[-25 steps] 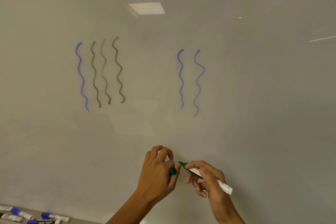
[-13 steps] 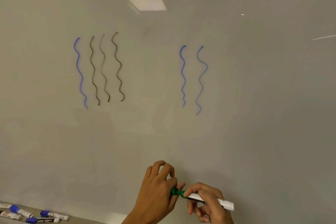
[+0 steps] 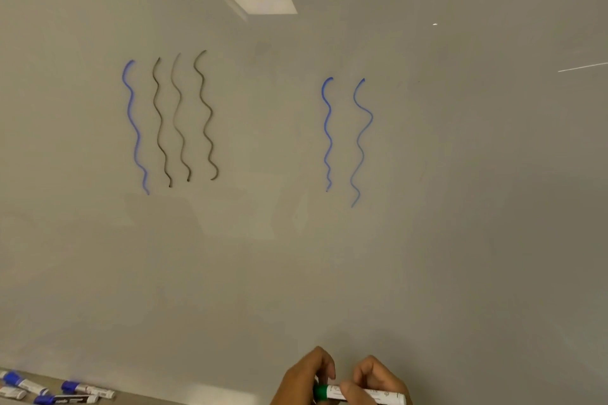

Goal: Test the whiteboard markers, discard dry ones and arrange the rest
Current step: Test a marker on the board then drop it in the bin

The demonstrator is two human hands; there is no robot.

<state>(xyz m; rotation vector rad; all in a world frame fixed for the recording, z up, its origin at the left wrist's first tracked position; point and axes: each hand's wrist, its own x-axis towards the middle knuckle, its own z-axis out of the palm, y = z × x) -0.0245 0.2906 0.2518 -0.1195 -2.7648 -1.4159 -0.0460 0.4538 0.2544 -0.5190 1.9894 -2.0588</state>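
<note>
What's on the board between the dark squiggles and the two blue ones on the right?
Nothing drawn: the head view shows bare whiteboard between the dark squiggles and the right blue pair.

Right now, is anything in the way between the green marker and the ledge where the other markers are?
Nothing visible. Both hands hold the green marker low against the whiteboard; bare board lies between it and the markers on the ledge.

A white green-capped marker (image 3: 358, 394) lies level, near, low at the whiteboard (image 3: 460, 207). Blue-capped markers (image 3: 52, 391) lie on the ledge (image 3: 138, 399), far left.
</note>
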